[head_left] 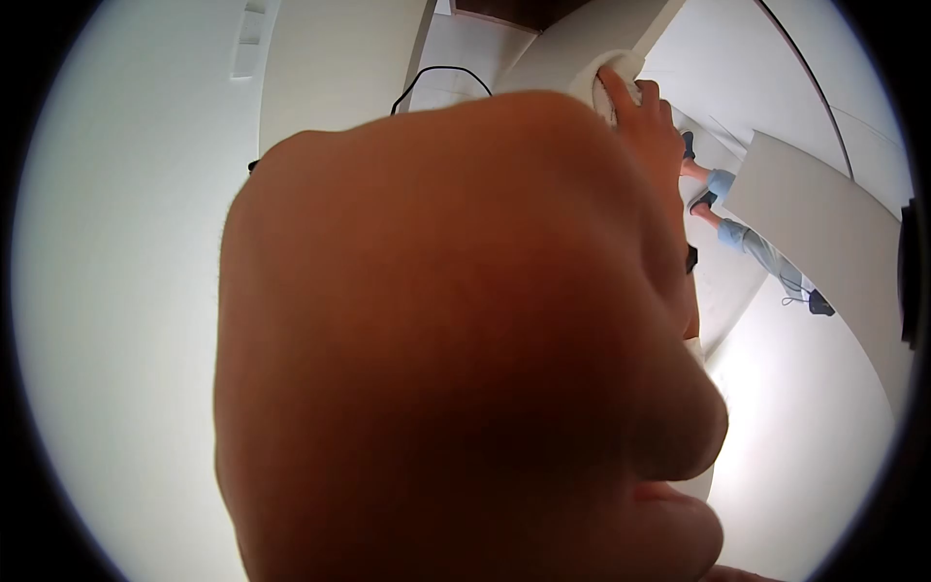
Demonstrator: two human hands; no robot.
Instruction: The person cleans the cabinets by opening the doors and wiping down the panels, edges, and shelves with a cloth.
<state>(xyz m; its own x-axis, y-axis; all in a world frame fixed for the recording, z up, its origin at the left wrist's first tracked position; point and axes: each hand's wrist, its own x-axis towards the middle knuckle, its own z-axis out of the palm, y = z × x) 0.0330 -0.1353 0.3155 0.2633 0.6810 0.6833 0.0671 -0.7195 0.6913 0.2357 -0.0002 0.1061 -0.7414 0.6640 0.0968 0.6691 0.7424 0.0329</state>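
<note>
The back of my left hand (446, 310) fills the middle of the view, very close to the camera. Its fingers are curled in, and whatever they may hold is hidden. Farther off at the upper right, my right hand (648, 114) has its bent fingers on a white cloth-like object (603, 92), against a pale panel (558, 58). A dark band (691, 259) shows at the right wrist. My left hand hides much of the right forearm.
Beyond the right hand are a person's lower legs (742, 238) with rolled blue cuffs and dark footwear. A black cable (441, 68) arches above my left hand. A pale curved panel (824, 213) stands at the right, near a small dark object (820, 303) with a cord.
</note>
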